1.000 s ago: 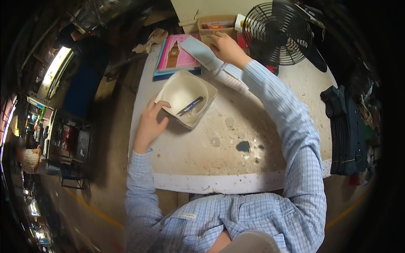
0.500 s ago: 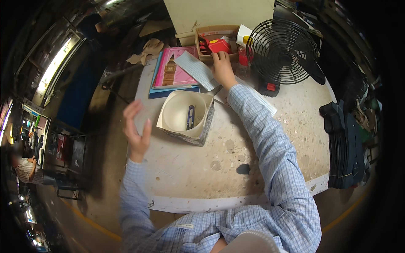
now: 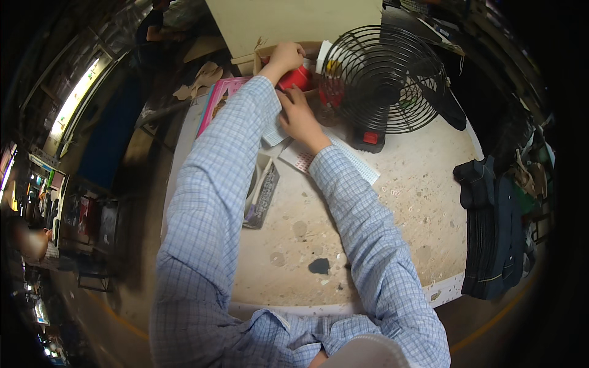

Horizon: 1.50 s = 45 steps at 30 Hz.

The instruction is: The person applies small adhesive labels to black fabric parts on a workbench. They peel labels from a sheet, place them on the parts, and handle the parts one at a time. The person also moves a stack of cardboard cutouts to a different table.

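Note:
My left hand (image 3: 285, 58) reaches into the cardboard box (image 3: 261, 56) at the back of the table. Its fingers bend down, and their tips are hidden. Right beside it in the box lies a red object (image 3: 296, 78), partly covered. At the box's near side is my right hand (image 3: 302, 119), palm down, its fingers loosely bent and a little apart near the front wall. Nothing shows in its grasp. Beneath my left sleeve the square container (image 3: 262, 193) with a pale bowl-like inside is mostly hidden.
A black fan (image 3: 386, 80) stands right of the box, with a clear bottle (image 3: 329, 98) between them. Papers (image 3: 356, 161) and a pink notebook (image 3: 224, 92) lie near my arms. Dark stacked pieces (image 3: 488, 230) sit beyond the table's right edge.
My left hand has swung from the table's left side up into the box. My right hand has drawn back slightly from the box's rim. The view has shifted a little.

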{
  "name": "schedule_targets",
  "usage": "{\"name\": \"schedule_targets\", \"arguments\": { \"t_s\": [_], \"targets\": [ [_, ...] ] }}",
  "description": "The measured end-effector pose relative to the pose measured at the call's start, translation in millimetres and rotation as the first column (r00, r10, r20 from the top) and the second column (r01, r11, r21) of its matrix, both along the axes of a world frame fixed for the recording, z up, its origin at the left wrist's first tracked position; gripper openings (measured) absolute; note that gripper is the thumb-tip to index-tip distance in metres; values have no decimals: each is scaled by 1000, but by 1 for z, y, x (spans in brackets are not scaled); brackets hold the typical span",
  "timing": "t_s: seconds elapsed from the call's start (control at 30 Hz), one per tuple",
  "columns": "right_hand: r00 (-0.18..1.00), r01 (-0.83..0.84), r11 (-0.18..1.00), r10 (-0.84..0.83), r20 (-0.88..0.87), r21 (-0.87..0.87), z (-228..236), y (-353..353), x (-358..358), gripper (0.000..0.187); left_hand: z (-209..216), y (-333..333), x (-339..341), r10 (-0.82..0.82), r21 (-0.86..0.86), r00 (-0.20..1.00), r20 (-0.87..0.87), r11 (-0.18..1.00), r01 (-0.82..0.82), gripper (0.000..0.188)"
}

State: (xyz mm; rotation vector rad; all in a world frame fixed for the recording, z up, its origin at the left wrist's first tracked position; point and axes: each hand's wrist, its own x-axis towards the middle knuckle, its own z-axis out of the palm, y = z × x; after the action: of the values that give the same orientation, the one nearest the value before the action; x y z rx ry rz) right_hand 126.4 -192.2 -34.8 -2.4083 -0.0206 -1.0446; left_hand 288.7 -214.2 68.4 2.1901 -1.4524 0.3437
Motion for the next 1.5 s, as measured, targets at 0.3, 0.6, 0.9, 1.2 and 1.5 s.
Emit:
{"name": "schedule_targets", "arguments": {
  "t_s": [0.3, 0.6, 0.9, 1.2, 1.5],
  "targets": [
    [988, -132, 944, 100, 117, 303, -6, -7, -1, 53, -80, -49, 33, -65, 468, 919, 389, 873, -137, 27],
    [998, -51, 992, 45, 50, 114, 1, -9, -8, 42, -22, -29, 28, 58, 89, 997, 54, 994, -62, 33],
    [996, -85, 990, 87, -10, 109, 2, -17, -6, 55, 14, 14, 15, -360, -650, 696, -621, 732, -202, 34],
    [987, 133, 988, -139, -77, -78, 11, -21, 21, 61, 60, 186, -59, -161, -208, 706, -690, 978, 20, 35],
    [994, -88, 984, 97, 56, -152, 79, 20, 4, 34, 9, 312, -155, 139, 187, 913, -383, 980, -71, 24]
  ]
}}
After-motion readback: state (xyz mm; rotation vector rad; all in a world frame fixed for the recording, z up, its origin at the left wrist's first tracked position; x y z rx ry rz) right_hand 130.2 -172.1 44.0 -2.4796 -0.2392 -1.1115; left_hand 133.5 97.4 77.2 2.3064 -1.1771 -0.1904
